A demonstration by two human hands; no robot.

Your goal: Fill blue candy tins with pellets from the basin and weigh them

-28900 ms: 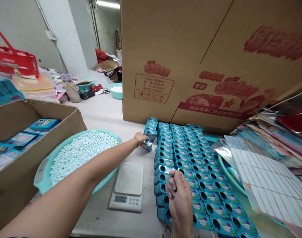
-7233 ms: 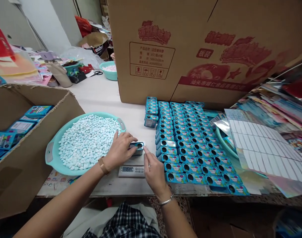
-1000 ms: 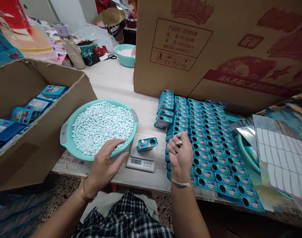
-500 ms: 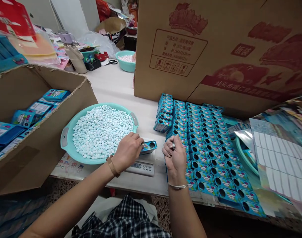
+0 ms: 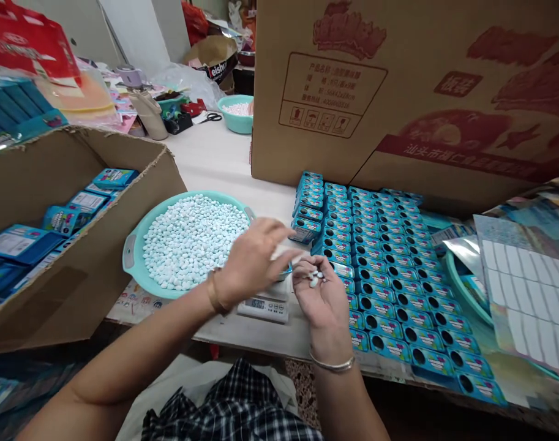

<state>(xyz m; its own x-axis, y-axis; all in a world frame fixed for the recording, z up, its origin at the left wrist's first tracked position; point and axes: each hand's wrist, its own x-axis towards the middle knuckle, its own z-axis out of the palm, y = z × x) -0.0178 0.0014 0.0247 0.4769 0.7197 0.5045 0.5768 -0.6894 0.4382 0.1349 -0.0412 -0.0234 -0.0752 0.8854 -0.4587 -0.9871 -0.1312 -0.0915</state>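
My right hand (image 5: pixel 322 294) is cupped palm up with its fingers curled round several small white candies (image 5: pixel 315 279). My left hand (image 5: pixel 256 254), smeared by motion, hovers just left of it, over the scale. Whether its blurred fingers hold anything I cannot make out. Below them stands a white digital scale (image 5: pixel 272 311) with a lit display. A blue candy tin (image 5: pixel 286 271) on it is mostly hidden by my left hand. To the left, a turquoise basin (image 5: pixel 128 252) is full of pale candies (image 5: pixel 191 239).
Rows of blue tins (image 5: pixel 389 306) with dark round openings cover the table on the right. Behind them stands a large cardboard carton (image 5: pixel 325 147). An open cardboard box (image 5: pixel 109 245) of blue packs is at left. A sheet of white labels (image 5: pixel 522 288) lies far right.
My left hand has left the tin's end and moved up and right towards my right hand. My right hand has turned and opened somewhat, showing the candies. The scale's digits have changed.
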